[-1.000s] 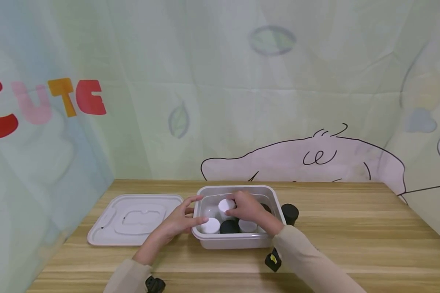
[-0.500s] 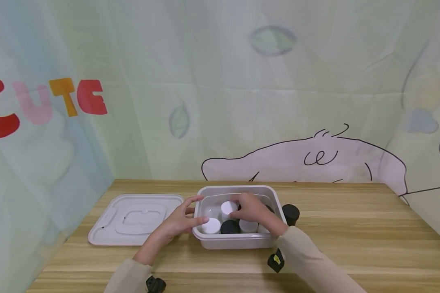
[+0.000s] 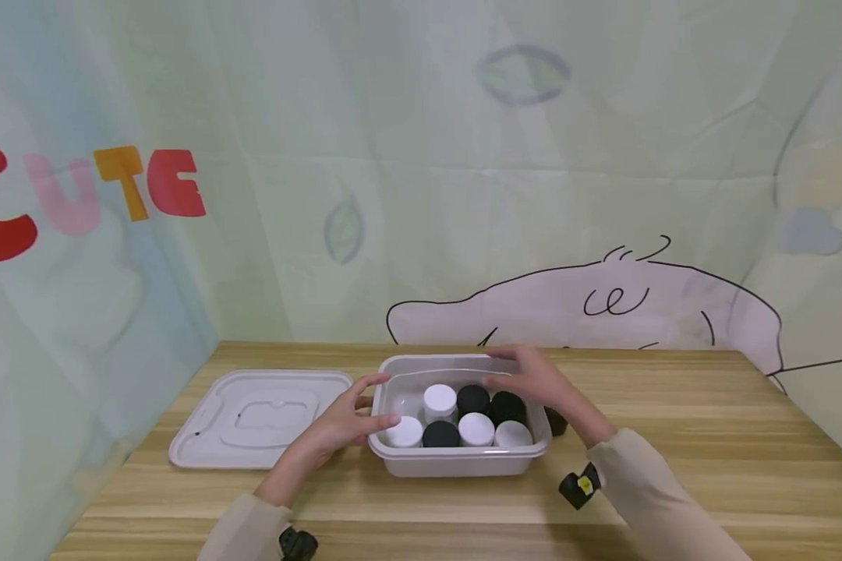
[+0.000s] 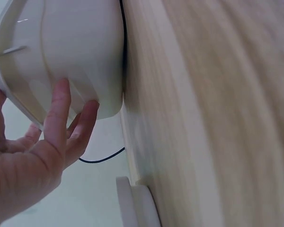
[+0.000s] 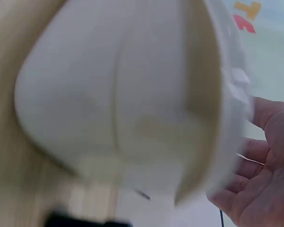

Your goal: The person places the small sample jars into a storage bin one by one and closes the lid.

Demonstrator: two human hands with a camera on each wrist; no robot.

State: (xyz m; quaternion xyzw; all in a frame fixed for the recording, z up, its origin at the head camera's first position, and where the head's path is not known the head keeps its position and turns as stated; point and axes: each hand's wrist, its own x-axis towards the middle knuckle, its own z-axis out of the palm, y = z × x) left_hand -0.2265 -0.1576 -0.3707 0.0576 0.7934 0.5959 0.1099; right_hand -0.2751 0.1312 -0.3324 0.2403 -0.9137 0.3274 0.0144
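A left hand (image 3: 344, 425) with relaxed fingers steadies the pale rigid plastic tub (image 3: 456, 461) of black and white jars (image 3: 440, 399) on the desk (image 3: 673, 460); the right hand (image 3: 536, 378), fingers loose, hovers at its far rim. Loaded, probably heavy, the tub is best gripped by both rims.

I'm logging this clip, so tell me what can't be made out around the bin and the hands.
- Black jar, head view: mostly hidden behind the right hand and bin.
- Bin contents, both wrist views: hidden by its wall.
- Right wrist view: blurred.
- Left hand: fingertips' contact with the bin is unclear.
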